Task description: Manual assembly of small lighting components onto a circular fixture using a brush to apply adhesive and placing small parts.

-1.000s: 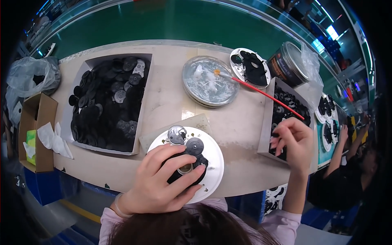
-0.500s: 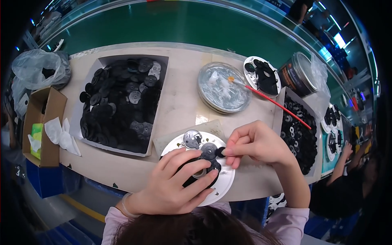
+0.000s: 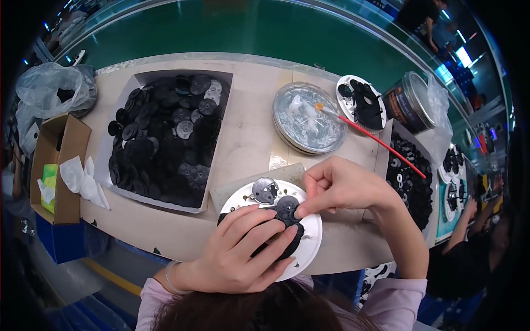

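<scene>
The left hand (image 3: 237, 251) lies spread and flat over the large black gear (image 3: 295, 240) on the white round plate (image 3: 312, 243), pinning it down rather than gripping. The right hand (image 3: 337, 185), coming in from three o'clock, pinches a small black gear (image 3: 287, 208) between thumb and fingertips, seating it just below the grey metal piece (image 3: 264, 190). If the teeth miss, I reckon the gear could tip and skid off. The palm hides most of the plate; the mesh can't be made out.
</scene>
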A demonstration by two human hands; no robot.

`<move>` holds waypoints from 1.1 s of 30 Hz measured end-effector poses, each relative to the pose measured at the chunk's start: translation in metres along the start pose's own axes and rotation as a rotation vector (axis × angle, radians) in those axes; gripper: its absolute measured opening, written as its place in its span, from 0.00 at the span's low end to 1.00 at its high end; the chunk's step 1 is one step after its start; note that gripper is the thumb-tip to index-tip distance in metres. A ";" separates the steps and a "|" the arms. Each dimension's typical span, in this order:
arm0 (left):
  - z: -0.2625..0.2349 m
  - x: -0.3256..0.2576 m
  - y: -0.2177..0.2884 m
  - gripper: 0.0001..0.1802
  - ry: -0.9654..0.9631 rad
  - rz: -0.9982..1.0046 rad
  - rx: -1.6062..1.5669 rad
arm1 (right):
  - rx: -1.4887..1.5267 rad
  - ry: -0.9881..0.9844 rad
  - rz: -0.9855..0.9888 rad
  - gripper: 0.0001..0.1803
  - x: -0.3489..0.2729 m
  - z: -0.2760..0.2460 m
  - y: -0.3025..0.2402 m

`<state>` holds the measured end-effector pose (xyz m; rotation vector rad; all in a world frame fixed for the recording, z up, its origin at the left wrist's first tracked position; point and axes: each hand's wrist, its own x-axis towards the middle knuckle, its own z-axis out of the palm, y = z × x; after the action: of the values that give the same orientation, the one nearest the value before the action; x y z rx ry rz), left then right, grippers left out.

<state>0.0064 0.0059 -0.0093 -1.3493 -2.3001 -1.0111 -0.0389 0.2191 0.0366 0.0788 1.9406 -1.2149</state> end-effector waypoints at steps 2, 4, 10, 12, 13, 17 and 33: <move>0.001 0.001 0.001 0.23 -0.008 0.011 0.011 | -0.136 0.084 -0.044 0.22 0.002 -0.001 0.005; 0.002 0.001 0.001 0.19 0.041 0.011 -0.015 | -0.139 0.099 -0.039 0.24 0.003 0.000 0.007; 0.002 0.001 0.003 0.18 0.043 0.016 0.029 | 0.048 0.143 -0.033 0.25 0.004 0.015 0.034; 0.001 0.001 0.002 0.18 0.037 0.018 0.047 | 0.118 0.168 -0.047 0.24 0.003 0.020 0.039; -0.001 0.001 0.002 0.19 -0.005 0.024 0.073 | 0.134 0.183 -0.059 0.24 0.002 0.021 0.039; -0.001 0.001 0.004 0.21 -0.057 0.005 0.076 | 0.142 0.253 -0.086 0.22 -0.004 0.025 0.038; -0.009 0.004 0.001 0.18 -0.226 0.070 0.149 | 0.941 1.050 -0.177 0.16 -0.120 -0.025 0.133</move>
<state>0.0044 0.0025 -0.0002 -1.5376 -2.4127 -0.6810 0.0843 0.3507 0.0252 1.2602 1.9565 -2.4314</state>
